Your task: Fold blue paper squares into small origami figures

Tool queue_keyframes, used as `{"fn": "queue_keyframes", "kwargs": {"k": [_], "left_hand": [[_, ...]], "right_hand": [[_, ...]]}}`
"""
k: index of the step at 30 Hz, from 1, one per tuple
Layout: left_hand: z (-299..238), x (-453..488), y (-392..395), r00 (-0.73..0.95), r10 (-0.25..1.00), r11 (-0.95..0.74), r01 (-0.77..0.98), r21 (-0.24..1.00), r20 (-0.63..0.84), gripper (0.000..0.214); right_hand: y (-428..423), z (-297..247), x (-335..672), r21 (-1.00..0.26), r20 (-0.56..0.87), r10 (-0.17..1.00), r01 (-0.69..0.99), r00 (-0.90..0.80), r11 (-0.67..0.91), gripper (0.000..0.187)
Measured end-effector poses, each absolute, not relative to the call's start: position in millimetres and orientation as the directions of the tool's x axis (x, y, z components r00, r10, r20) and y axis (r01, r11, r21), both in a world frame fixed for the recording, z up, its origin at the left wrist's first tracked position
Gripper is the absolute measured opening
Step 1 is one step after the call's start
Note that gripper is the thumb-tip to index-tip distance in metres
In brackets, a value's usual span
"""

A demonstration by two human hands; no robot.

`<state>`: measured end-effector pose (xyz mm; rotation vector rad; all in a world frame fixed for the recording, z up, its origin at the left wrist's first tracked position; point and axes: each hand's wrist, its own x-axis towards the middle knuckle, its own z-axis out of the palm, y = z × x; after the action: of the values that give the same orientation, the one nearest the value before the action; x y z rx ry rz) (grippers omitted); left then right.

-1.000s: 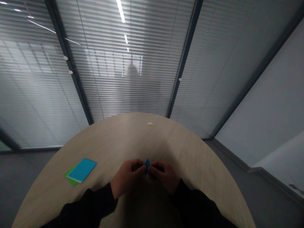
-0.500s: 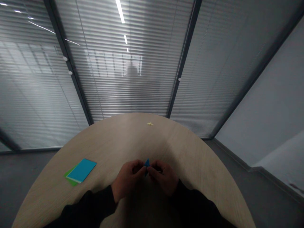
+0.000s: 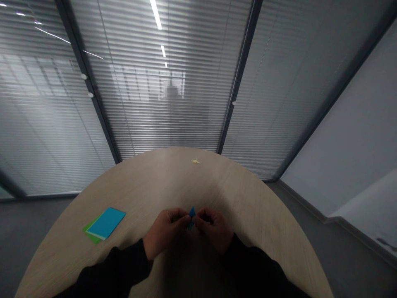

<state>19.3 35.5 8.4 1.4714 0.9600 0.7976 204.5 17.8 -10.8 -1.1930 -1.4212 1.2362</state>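
Note:
Between my fingertips, just above the near middle of the table, is a small folded piece of blue paper (image 3: 192, 212) with a pointed top. My left hand (image 3: 167, 229) pinches its left side between thumb and forefinger. From the right, my right hand (image 3: 214, 227) pinches the other side, with its fingers curled in. The fingers hide much of the paper's lower part, so its full shape cannot be made out.
A stack of blue paper sheets (image 3: 107, 223) lies on the left, over green paper (image 3: 92, 237). Toward the far edge of the round wooden table (image 3: 149, 178) sits a small yellow folded paper figure (image 3: 195, 161). Blinds-covered glass panels (image 3: 167, 124) stand behind.
My left hand has shifted slightly left and its thumb sits a little higher on the blue paper. More of the paper's lower part shows between the fingers. The right hand stays nearly in place.

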Motion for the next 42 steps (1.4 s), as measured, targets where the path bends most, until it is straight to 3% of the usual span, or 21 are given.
{"fn": "queue_keyframes", "kwargs": {"k": [12,26,34,42], "left_hand": [[9.5,18.9,36.7,0.455,0.888,0.062,0.015,0.998,-0.062,0.035],[13.2,24.3,31.6,0.410,0.911,-0.007,0.109,0.994,-0.038,0.032],[12.5,24.8,31.4,0.406,0.914,-0.041,0.122,0.992,-0.013,0.030],[16.5,25.6,27.5,0.385,0.923,-0.141,0.292,0.946,0.019,0.031]], "right_hand": [[17.3,-2.0,206.9,-0.999,0.025,0.979,0.023,-0.204,0.030,0.041],[15.1,-5.7,201.7,-0.984,0.002,0.995,0.176,-0.097,0.019,0.032],[12.0,1.2,197.4,-0.969,0.087,0.993,0.225,-0.074,0.102,0.019],[13.9,-6.5,198.6,-0.929,0.206,0.976,0.298,-0.076,0.219,0.013]]}}
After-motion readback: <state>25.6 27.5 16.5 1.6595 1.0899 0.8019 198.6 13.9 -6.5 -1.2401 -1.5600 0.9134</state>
